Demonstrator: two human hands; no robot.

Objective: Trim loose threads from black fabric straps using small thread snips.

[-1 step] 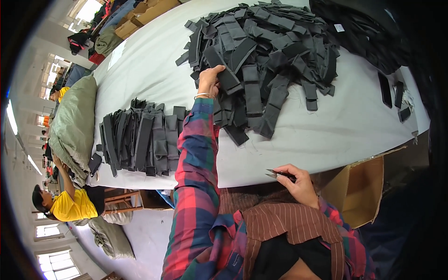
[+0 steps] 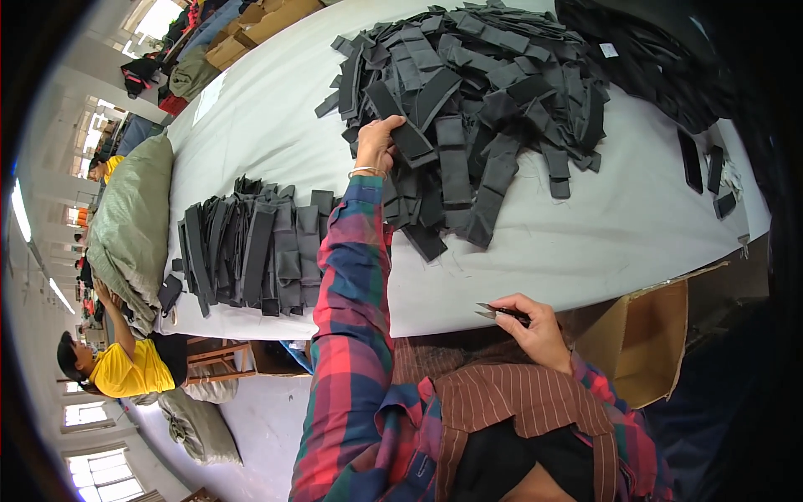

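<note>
My left hand [image 2: 376, 145] reaches far out over the table and is closed on the edge of a dark grey fabric strip [image 2: 411, 142]. That strip lies at the near left side of a big loose heap of similar strips [image 2: 493, 100]. Close to the table's front edge, my right hand [image 2: 537, 335] grips a pair of small thread snips [image 2: 488, 310], their pointed blades apart and facing left. Left of my left forearm, more grey strips lie side by side in a neater row [image 2: 259, 243].
Black material [image 2: 648, 63] covers the far right, with a dark phone-like slab [image 2: 690, 161] near it. An open cardboard box [image 2: 640, 335] stands below the table's right front edge. A stuffed sack [image 2: 130, 222] leans at the left, beside a person in yellow [image 2: 134, 368].
</note>
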